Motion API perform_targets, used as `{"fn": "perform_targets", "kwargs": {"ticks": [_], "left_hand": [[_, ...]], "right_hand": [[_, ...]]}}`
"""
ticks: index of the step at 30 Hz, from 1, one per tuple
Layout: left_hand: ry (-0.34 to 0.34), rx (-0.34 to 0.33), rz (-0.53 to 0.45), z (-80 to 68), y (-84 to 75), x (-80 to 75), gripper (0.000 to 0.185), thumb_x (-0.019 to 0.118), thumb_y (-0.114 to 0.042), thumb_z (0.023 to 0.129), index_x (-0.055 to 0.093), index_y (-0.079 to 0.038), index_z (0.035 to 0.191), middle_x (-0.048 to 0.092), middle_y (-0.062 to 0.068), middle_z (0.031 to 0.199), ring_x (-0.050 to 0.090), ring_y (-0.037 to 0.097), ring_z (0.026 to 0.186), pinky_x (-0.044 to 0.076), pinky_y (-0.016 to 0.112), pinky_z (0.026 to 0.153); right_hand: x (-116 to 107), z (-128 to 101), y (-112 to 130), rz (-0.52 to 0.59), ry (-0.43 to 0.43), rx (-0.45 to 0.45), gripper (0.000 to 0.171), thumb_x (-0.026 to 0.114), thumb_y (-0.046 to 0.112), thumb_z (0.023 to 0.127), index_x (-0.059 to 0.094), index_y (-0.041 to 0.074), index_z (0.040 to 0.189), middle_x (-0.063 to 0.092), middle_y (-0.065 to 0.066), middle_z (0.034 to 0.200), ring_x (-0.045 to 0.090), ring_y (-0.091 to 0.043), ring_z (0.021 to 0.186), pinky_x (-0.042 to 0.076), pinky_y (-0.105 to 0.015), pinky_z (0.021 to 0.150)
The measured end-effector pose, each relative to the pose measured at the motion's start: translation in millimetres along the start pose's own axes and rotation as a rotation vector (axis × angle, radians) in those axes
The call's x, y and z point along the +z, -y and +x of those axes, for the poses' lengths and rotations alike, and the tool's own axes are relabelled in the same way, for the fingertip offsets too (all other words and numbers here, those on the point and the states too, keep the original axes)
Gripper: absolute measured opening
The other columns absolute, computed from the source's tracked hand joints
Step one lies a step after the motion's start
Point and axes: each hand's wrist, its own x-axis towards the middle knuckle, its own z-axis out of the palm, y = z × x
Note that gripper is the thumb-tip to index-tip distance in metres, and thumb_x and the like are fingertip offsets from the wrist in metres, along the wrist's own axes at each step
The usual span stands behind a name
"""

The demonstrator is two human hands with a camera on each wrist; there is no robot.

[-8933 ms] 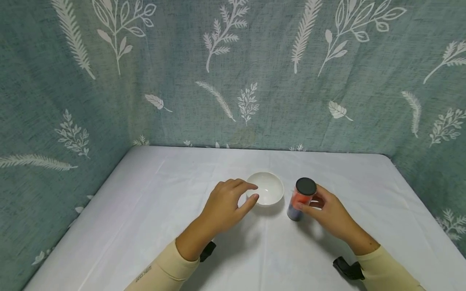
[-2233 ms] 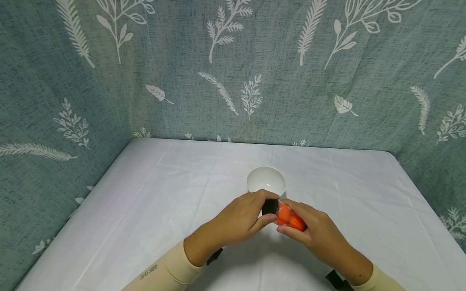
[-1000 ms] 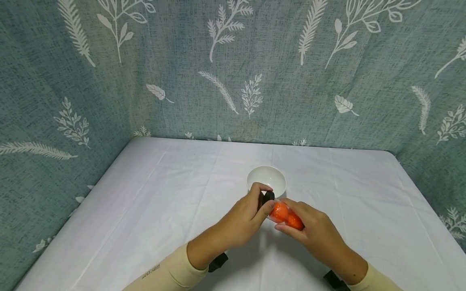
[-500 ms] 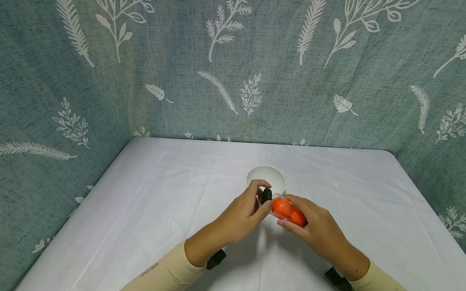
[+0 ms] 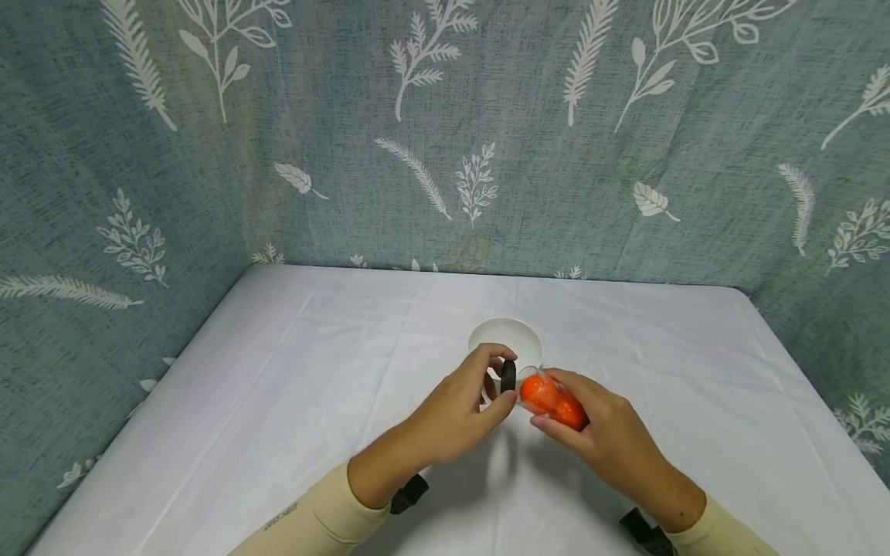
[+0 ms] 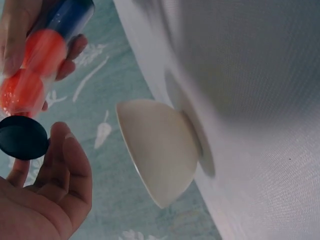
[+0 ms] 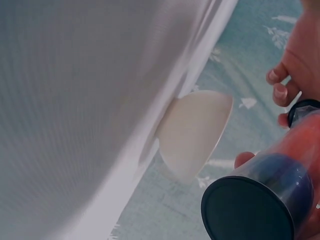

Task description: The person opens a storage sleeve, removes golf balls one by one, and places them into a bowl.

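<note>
The left hand [image 5: 455, 401] pinched the black lid [image 5: 508, 376] between thumb and fingertips, the other fingers loosely curled. The right hand [image 5: 598, 432] gripped the clear tube [image 5: 552, 400], fingers wrapped round its body, and held it tilted above the table [image 5: 278, 401] with its mouth toward the left hand.

Change: two seconds earlier the lid sat on the tube's mouth under the left fingers. Half a second before this moment it stood just off the rim, and it had now come clear, with a small gap visible in the head view. Judged from this, the tube stood open and its contents were free to leave.

The tube was transparent, with a black base [image 7: 247, 210]. It held orange balls [image 6: 30, 70] near the mouth and something dark blue [image 7: 280, 172] toward the base; the count could not be told. The white bowl [image 5: 505, 340] stood upright on the table just beyond both hands, seemingly untouched.
</note>
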Motion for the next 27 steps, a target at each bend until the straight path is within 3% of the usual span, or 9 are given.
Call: {"fn": "perform_targets", "kwargs": {"ticks": [13,18,27], "left_hand": [[-0.007,-0.004,-0.036,2.2,2.3,-1.3,0.042,0.067,-0.024,0.094,0.045,-0.021,0.129,0.059,-0.006,0.125,0.061,0.006,0.096,0.051,0.023,0.076],[0.005,-0.013,-0.038,3.2,3.8,-0.5,0.042,0.069,-0.024,0.093,0.046,-0.021,0.127,0.059,-0.007,0.126,0.064,0.006,0.099,0.054,0.030,0.079],[0.063,-0.037,-0.005,4.0,7.3,1.7,0.036,0.074,-0.026,0.089,0.049,-0.024,0.116,0.064,-0.014,0.111,0.066,0.005,0.094,0.052,0.023,0.079]], "right_hand": [[-3.5,3.3,-4.2,0.007,0.002,0.042,0.054,0.087,0.026,0.077,0.063,0.014,0.123,0.071,0.001,0.101,0.061,-0.007,0.082,0.057,-0.029,0.070],[-3.7,3.6,-6.3,0.009,0.008,0.055,0.054,0.087,0.026,0.077,0.063,0.013,0.124,0.071,0.000,0.100,0.061,-0.008,0.081,0.058,-0.028,0.069],[-4.9,3.8,-8.2,0.011,0.014,0.078,0.055,0.087,0.027,0.078,0.062,0.013,0.125,0.071,0.000,0.100,0.062,-0.008,0.081,0.059,-0.028,0.070]]}}
